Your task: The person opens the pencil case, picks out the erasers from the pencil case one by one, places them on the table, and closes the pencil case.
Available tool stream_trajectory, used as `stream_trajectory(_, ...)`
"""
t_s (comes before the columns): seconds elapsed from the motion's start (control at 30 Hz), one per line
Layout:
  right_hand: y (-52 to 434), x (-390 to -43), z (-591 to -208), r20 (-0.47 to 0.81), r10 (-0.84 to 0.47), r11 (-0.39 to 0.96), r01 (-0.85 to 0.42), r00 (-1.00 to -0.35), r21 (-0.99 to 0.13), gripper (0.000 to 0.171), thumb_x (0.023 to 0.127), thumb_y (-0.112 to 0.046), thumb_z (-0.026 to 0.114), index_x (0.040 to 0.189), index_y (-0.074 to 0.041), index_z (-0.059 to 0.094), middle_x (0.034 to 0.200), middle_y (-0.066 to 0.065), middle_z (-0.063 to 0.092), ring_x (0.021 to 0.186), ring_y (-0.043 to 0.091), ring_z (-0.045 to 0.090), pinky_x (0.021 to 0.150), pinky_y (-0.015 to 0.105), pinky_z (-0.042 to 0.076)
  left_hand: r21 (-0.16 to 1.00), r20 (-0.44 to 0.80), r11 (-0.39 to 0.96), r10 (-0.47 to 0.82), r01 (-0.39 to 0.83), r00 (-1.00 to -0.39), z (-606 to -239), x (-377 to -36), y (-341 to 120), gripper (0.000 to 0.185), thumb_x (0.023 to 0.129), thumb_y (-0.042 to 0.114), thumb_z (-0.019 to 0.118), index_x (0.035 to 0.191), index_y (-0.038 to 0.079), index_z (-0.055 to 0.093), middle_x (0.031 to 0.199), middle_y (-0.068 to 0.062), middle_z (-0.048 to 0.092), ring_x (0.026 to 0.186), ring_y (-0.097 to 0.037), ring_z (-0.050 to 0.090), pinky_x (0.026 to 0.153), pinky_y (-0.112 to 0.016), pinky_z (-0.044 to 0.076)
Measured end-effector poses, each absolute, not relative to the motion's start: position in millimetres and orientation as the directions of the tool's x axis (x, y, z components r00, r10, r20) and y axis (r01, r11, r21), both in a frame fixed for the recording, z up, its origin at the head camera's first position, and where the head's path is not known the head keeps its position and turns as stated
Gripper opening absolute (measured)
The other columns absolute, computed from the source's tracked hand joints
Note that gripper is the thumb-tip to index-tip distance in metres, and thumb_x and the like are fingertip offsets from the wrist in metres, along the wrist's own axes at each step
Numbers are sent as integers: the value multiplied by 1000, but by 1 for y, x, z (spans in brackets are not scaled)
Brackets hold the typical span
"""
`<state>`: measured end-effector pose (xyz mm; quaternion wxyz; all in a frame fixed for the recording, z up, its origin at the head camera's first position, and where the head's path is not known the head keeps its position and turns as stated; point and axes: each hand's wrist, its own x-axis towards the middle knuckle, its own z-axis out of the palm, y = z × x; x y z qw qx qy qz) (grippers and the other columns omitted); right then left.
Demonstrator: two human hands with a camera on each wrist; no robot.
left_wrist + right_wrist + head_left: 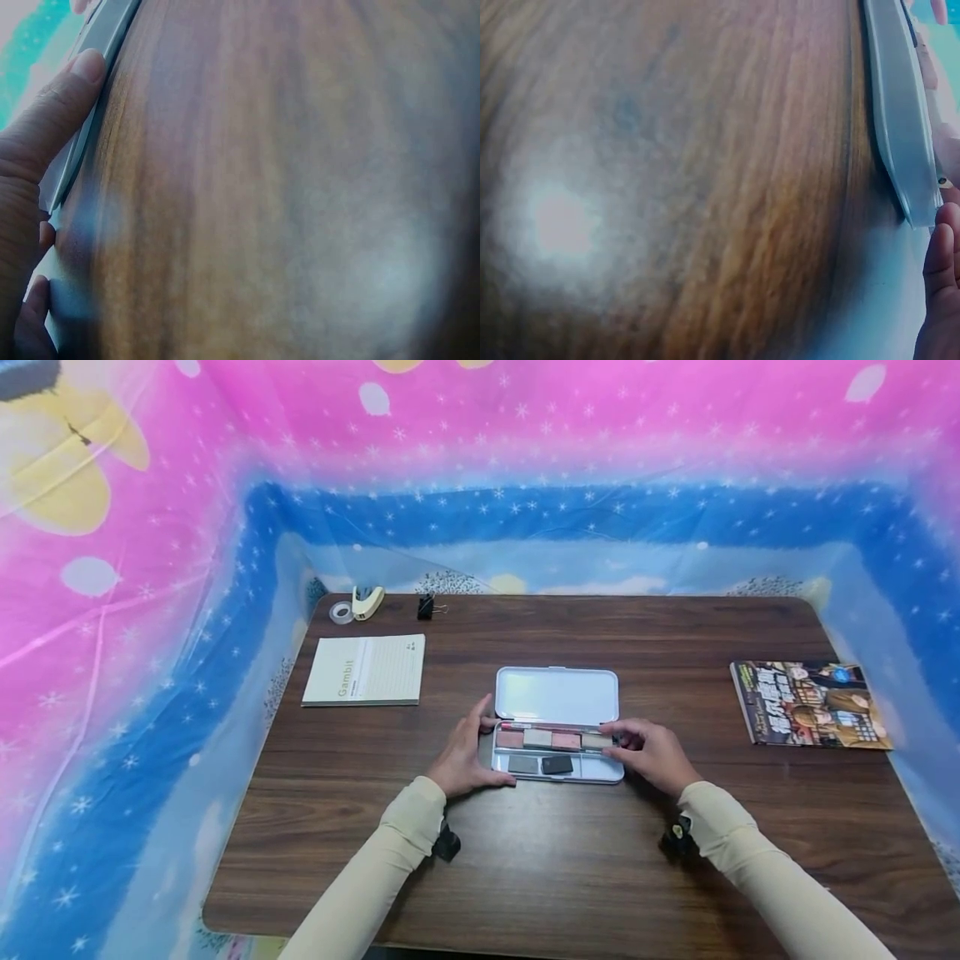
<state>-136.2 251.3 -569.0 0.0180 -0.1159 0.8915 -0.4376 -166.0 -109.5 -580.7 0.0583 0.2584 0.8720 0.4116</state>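
An open grey tin case (600, 774) lies mid-table, its lid (557, 695) folded back flat. Inside sit pink and beige blocks (537, 738), a grey block (522, 764), a black block (557, 765) and a thin red pen (525, 726). My left hand (480, 747) grips the case's left end, with the thumb (75, 82) pressed along the metal edge (105, 45). My right hand (618, 745) curls over the right end, fingertips above the rightmost beige block (595, 741). In the right wrist view, fingers (941, 255) lie beside the case's corner (900, 112).
On the wooden table (525, 860) a pale "Gambit" notebook (365, 670) lies at the left. A tape roll (341, 612), a stapler (367, 602) and a black binder clip (425, 607) sit at the back left. A magazine (810, 703) lies right. Patterned cloth walls surround the table.
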Motion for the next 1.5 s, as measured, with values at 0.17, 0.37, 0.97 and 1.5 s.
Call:
stream_trajectory(0.17, 250, -141, -565, 43, -223, 532, -159, -974, -832, 33, 89, -5, 85, 121, -10, 78, 97, 8, 68, 83, 19, 60, 68, 24, 51, 751, 110, 531, 487, 394, -866, -580, -168, -110, 142, 65, 29, 104, 167, 7, 9, 141, -10, 62, 131, -31, 49, 118, -52, 35)
stream_trajectory(0.37, 252, -147, -561, 61, -208, 462, -153, -976, -874, 33, 90, -3, 83, 122, -4, 76, 112, 12, 75, 92, 18, 64, 77, 19, 53, 755, 94, 542, 467, 369, -879, -577, -168, -112, 141, 66, 29, 104, 168, 10, 8, 141, -9, 61, 132, -31, 48, 118, -53, 35)
stream_trajectory(0.97, 334, -217, -557, 98, 83, 535, -38, -992, -844, 38, 95, -9, 80, 131, 1, 72, 119, 20, 74, 89, -10, 63, 74, 10, 52, 748, 104, 549, 458, 372, -883, -581, -168, -115, 139, 66, 30, 104, 167, 10, 11, 140, -10, 61, 131, -31, 49, 117, -54, 37)
stream_trajectory(1.5, 357, -224, -577, 14, 121, 630, 66, -992, -774, 37, 99, -13, 76, 135, -3, 71, 125, 23, 72, 89, -8, 61, 73, 9, 49, 771, 89, 525, 471, 360, -878, -585, -162, -111, 138, 67, 29, 104, 168, 12, 12, 142, -8, 59, 133, -29, 48, 118, -53, 36)
